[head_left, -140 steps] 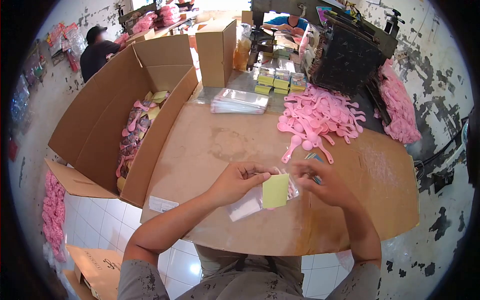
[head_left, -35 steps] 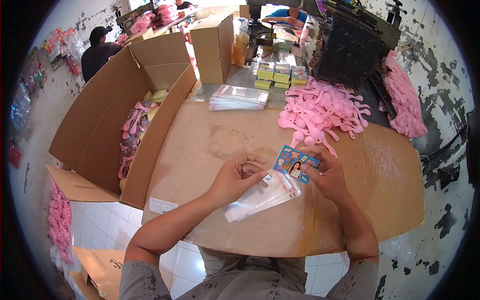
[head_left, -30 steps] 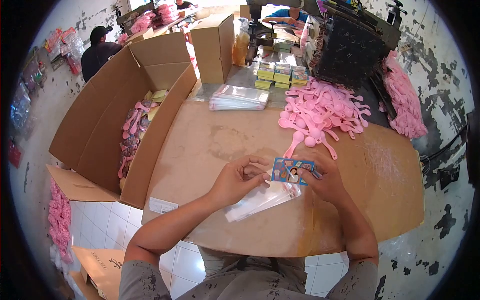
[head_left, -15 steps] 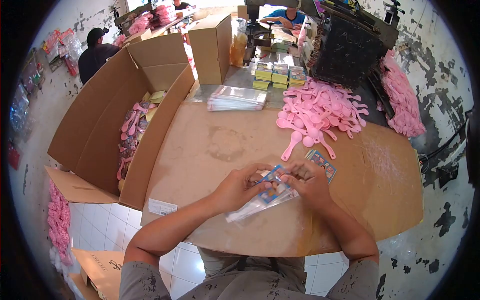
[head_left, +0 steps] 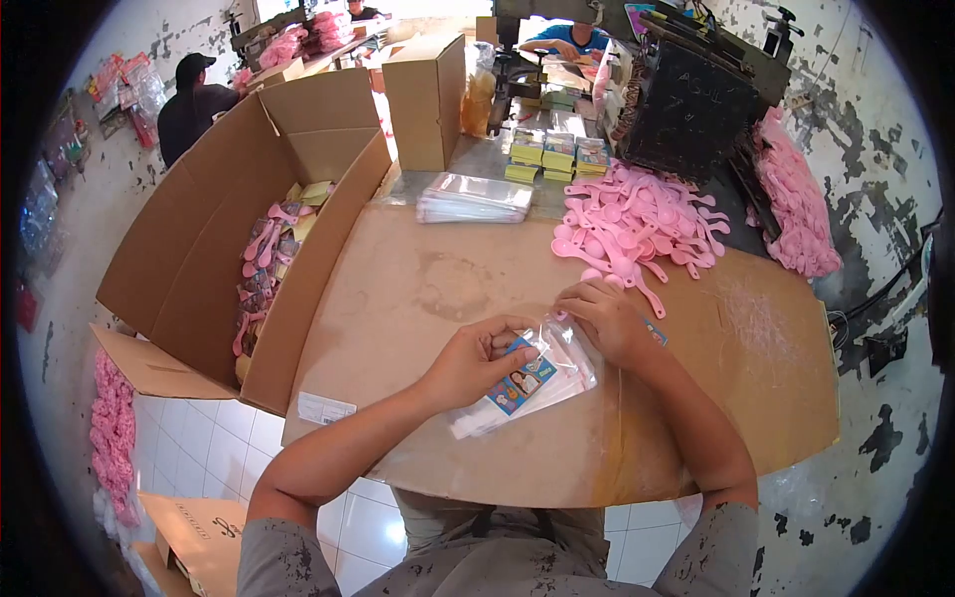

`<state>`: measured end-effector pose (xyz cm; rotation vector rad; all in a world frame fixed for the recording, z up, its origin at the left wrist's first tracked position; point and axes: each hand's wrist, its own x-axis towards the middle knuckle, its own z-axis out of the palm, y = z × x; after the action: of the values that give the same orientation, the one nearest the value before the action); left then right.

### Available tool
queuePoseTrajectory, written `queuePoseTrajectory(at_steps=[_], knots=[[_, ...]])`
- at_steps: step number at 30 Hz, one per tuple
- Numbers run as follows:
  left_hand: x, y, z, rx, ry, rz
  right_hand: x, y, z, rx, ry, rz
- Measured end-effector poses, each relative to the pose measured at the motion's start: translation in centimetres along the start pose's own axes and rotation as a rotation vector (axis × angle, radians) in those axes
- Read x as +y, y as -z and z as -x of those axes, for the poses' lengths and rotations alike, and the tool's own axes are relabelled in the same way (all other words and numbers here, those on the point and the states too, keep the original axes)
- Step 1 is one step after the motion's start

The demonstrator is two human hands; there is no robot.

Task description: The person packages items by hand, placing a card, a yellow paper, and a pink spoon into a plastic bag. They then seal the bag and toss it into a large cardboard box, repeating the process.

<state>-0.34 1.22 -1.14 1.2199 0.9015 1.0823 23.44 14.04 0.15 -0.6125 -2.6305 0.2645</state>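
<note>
My left hand (head_left: 476, 363) is closed on a clear plastic bag (head_left: 572, 363), its thumb pressing a blue printed card (head_left: 522, 381) that shows at the bag's near half. More clear bags lie fanned beneath it on the cardboard. My right hand (head_left: 605, 320) is just past the bag's far end, fingers bent down over a pink scoop at the front of a pile of pink scoops (head_left: 642, 224). Only a bit of that scoop's handle shows by the fingertips. Beside the right wrist, a corner of the printed cards (head_left: 656, 333) peeks out; the rest is hidden.
A stack of clear bags (head_left: 474, 199) and stacks of cards (head_left: 559, 151) sit at the back of the cardboard-covered table (head_left: 398, 298). On the left stands a large open carton (head_left: 189, 249) holding packed scoops. A black machine (head_left: 686, 104) is behind the pile. Other people work beyond.
My right hand has left the card and moved up to the front scoop, covering it and most of the printed cards. The card now lies along the bag under my left thumb.
</note>
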Motion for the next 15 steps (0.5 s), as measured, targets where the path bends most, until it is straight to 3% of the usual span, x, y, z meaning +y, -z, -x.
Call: queuePoseTrajectory(at_steps=[3, 6, 9, 15], knots=[[0.8, 0.1, 0.1, 0.026, -0.007, -0.004, -1.1, 0.4, -0.3, 0.279, -0.001, -0.033], [0.8, 0.1, 0.2, 0.045, 0.004, -0.026, -3.9, 1.3, -0.8, 0.544, -0.29, -0.737], [-0.2, -0.3, 0.1, 0.043, -0.054, -0.002, -5.4, 2.8, -0.4, 0.481, -0.399, -0.976], [0.4, -0.3, 0.4, 0.014, 0.012, -0.03, -5.1, 1.0, -0.3, 0.548, -0.367, -0.908]])
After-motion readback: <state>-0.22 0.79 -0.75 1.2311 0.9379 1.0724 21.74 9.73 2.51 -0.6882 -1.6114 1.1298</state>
